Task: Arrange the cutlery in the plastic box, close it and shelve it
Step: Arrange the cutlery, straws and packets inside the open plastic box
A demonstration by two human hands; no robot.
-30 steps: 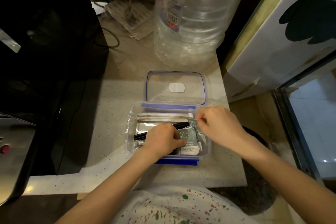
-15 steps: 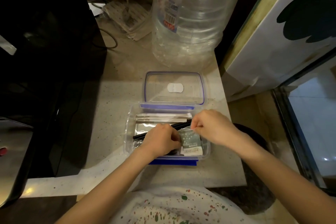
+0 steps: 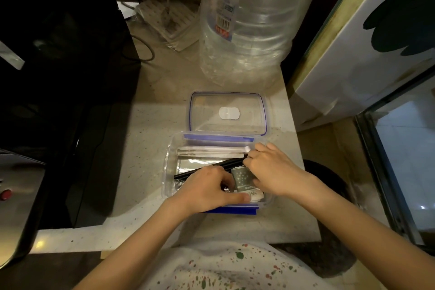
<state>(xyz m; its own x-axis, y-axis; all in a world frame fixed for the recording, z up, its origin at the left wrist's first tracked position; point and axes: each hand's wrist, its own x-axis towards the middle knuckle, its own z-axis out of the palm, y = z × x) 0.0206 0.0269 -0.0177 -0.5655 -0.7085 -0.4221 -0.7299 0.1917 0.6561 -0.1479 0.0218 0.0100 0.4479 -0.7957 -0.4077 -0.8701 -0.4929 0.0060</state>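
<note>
A clear plastic box [image 3: 170, 160] with blue clasps sits open on the counter, its lid [image 3: 227, 113] folded back behind it. Inside lie wrapped cutlery packets [image 3: 211, 151], black chopsticks [image 3: 200, 171] lying aslant, and a grey sachet [image 3: 242, 178] over a white one [image 3: 255, 195]. My left hand [image 3: 207, 189] reaches into the front of the box, fingers curled over the contents. My right hand [image 3: 273, 168] presses on the grey sachet and the chopsticks' right end. What each hand grips is hidden under the fingers.
A big clear water bottle [image 3: 249, 21] stands right behind the lid. A black appliance [image 3: 58, 77] fills the left side. A power strip with cables [image 3: 169, 21] lies at the back. A white door panel [image 3: 364, 49] rises on the right.
My right hand has dropped from holding the sachet's top corner up to lying lower over the sachet inside the box. My left hand stays in the box's front.
</note>
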